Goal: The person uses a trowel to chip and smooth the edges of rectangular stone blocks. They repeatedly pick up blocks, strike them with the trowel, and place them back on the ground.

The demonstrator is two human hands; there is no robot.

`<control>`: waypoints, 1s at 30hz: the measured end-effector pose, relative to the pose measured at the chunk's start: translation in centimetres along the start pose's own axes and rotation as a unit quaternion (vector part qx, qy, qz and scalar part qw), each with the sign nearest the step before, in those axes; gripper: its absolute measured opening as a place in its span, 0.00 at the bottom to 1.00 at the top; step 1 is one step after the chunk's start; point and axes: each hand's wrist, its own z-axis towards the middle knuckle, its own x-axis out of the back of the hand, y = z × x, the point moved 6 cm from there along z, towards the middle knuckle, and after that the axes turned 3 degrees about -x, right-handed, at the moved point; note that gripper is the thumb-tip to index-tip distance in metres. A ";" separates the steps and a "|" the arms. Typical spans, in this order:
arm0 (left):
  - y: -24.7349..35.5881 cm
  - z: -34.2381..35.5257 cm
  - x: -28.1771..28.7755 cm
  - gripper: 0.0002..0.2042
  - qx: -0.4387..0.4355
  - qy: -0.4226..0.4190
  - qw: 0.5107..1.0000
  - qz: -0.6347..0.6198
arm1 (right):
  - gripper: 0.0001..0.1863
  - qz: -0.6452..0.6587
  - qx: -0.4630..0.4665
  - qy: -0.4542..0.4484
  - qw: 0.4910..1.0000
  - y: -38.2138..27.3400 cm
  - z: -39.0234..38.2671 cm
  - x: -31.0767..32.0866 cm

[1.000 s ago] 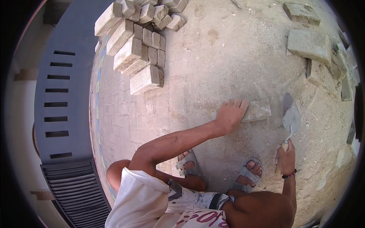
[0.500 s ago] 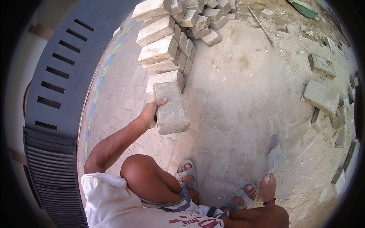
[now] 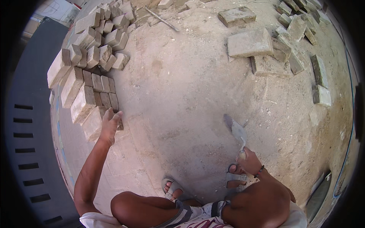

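Observation:
At the lower end of the stack of pale paving bricks [image 3: 81, 102], my left hand [image 3: 110, 125] has its fingers curled over a brick [image 3: 92, 127]; part of that brick is hidden behind the hand. My right hand [image 3: 249, 162] grips the handle of a trowel [image 3: 237, 130], whose dusty metal blade points forward and left, low over the sandy ground beside my right sandal.
A dark grey slotted panel [image 3: 28, 148] runs along the left. Loose slabs [image 3: 249, 41] and rubble pieces lie at upper right, a thin bar [image 3: 161, 19] at the back. Two blocks [image 3: 319, 72] and a blue line [image 3: 351, 110] are along the right edge.
My left hand lifted a brick off the ground and carried it left to the stack. The trowel stays in my right hand, its blade now angled leftward. The view has turned.

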 end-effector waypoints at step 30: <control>39.2 3.7 -36.0 0.48 -0.476 -0.016 0.847 0.237 | 0.27 0.116 0.045 0.110 0.986 4.9 -0.6 8.5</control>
